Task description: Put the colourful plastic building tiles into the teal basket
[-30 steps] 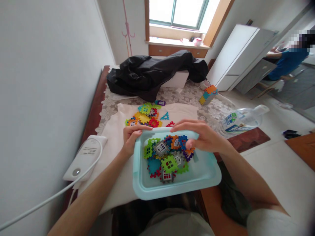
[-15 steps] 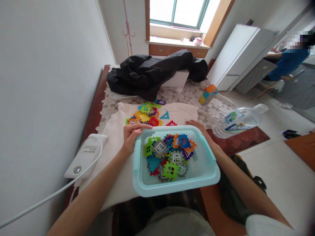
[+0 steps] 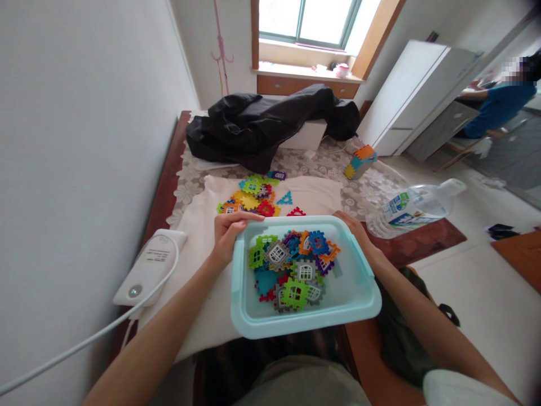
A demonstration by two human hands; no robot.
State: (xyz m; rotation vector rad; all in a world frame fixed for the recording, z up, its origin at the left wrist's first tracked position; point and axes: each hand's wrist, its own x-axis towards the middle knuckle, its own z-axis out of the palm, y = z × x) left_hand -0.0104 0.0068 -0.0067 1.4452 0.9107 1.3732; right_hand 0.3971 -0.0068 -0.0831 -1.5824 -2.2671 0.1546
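Note:
A light blue plastic bin [image 3: 291,328] is held in front of me at the near side of the table. Inside it lie several toothed building tiles [image 3: 295,294] in green, grey, blue, orange, purple and red. My left hand [image 3: 227,234] is closed on the bin's far left corner, index finger along the rim. At the far right corner my right hand [image 3: 355,230] grips the bin, its fingertips partly hidden behind the wall. Just beyond the bin is a loose tile pile [image 3: 247,200], with a blue triangle tile [image 3: 285,198] and a red tile [image 3: 296,212] beside it.
A black cloth [image 3: 262,127] covers a white box at the back. An assembled tile block [image 3: 361,162] and a large clear bottle [image 3: 416,208] stand on the right. A white device [image 3: 147,268] with a cable lies left. A person [image 3: 499,110] is far right.
My right hand's fingers, earlier stretched out past the bin's far corner, have drawn in against it. The bin and my left hand stay nearly in place; the view shifts slightly.

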